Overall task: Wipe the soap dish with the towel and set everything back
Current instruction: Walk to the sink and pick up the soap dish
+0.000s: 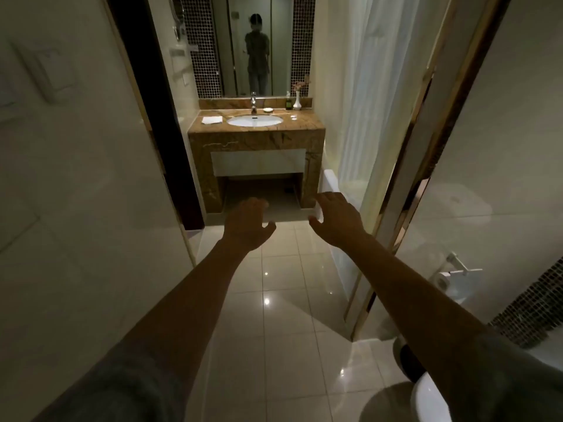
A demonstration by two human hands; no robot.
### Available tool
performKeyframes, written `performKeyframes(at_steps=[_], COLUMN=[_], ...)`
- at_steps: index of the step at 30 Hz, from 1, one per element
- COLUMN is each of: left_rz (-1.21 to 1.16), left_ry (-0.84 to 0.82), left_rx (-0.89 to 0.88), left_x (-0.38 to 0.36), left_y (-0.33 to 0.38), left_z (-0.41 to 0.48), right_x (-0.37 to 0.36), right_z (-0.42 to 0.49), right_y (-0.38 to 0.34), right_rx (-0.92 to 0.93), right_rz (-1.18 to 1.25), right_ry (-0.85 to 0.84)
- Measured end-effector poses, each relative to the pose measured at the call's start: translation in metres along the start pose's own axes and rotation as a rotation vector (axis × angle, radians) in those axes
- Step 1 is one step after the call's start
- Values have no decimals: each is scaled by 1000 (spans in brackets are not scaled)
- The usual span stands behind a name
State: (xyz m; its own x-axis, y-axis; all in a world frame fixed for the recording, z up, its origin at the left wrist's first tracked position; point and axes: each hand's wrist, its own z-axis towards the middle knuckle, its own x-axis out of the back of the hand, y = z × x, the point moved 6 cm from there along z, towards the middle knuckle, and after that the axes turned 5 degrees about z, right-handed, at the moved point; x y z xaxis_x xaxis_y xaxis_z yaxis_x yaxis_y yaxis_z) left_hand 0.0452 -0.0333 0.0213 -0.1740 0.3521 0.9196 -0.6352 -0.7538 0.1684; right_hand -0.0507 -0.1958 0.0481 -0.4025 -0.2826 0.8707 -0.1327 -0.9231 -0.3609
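A small white soap dish (268,109) sits on the brown marble counter (256,134), just right of the tap (253,104). A folded white towel (212,120) lies flat on the counter left of the white basin (255,120). Both are far ahead of me. My left hand (248,222) and my right hand (333,219) are stretched out in front at waist height, fingers spread, holding nothing. They are well short of the vanity.
A dark bottle (288,102) and a white vase (297,101) stand at the counter's back right. A white shower curtain (365,95) and tub edge lie to the right. A gold-framed glass door (405,190) and a toilet (426,397) are near right. A wall is at left.
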Motion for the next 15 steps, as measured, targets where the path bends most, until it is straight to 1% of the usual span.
performKeyframes(at_steps=[7, 15], left_rz=[-18, -59], left_ry=[-22, -4], left_rx=[15, -12], left_x=[-22, -48], left_y=[-24, -71], left_z=[46, 149], right_x=[-27, -61], right_z=[53, 154], right_y=[13, 27], right_rx=[-34, -56], right_rz=[10, 25], right_ry=[-12, 31])
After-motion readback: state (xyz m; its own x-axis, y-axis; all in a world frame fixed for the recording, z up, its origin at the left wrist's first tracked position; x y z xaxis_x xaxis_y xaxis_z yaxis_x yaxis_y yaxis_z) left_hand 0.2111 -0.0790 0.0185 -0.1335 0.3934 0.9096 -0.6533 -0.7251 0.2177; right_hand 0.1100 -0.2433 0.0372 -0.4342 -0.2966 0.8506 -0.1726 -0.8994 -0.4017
